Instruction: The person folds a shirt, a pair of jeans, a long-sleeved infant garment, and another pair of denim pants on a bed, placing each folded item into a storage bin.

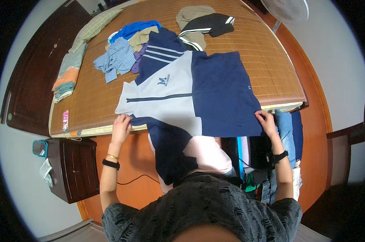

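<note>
A navy and light grey half-zip sweatshirt (220, 84) lies spread sideways over the near edge of the bed, collar to the left and hem to the right. Its dark zip runs along the grey part, below a small chest emblem. The far sleeve, with pale stripes, stretches toward the heap of clothes; the near sleeve hangs off the bed toward my lap. My left hand (122, 124) pinches the near shoulder beside the collar. At the near hem corner, my right hand (266, 121) grips the cloth between thumb and fingers.
Crumpled clothes (118, 56) and a dark garment with white stripes (212, 25) lie farther back on the bed mat (267, 68). Folded bedding (69, 72) lines the left side. Jeans (284, 133) and other clothes are at my right, a dark nightstand (75, 169) at left, a fan (287, 10) beyond.
</note>
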The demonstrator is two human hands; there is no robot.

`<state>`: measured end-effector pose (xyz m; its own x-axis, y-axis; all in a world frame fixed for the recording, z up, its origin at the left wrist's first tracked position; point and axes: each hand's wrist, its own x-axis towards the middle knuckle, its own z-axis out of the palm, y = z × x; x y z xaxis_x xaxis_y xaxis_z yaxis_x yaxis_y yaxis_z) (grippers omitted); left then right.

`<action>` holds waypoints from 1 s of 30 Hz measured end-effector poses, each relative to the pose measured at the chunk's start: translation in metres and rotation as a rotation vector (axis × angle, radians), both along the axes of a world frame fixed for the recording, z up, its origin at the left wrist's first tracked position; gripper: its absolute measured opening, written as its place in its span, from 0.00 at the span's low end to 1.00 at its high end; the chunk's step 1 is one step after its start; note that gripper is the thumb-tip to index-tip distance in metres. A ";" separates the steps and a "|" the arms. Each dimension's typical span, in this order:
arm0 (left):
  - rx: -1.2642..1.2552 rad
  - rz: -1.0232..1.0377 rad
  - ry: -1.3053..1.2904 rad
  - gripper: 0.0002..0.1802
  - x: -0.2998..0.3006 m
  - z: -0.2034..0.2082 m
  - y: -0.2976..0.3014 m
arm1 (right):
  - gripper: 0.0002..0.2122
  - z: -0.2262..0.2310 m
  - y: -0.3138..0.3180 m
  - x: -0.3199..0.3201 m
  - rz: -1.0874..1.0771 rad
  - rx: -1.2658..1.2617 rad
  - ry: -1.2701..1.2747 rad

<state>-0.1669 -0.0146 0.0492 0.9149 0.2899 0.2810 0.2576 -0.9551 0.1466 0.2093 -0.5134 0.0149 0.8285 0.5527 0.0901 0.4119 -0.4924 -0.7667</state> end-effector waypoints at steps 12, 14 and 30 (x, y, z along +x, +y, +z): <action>0.073 -0.040 -0.077 0.33 -0.008 -0.036 -0.086 | 0.29 0.002 -0.005 -0.052 0.208 0.232 0.556; 0.106 -0.059 -0.041 0.33 -0.007 -0.036 -0.089 | 0.39 -0.003 -0.001 -0.064 0.289 0.138 0.396; -0.179 -0.057 -0.182 0.29 0.017 -0.031 -0.116 | 0.53 -0.054 0.028 -0.098 0.070 -0.270 0.205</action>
<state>-0.1503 -0.1302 0.0177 0.8702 0.2991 0.3915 0.1578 -0.9220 0.3537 0.1111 -0.4851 -0.0393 0.7734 0.5899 -0.2319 0.3023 -0.6648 -0.6831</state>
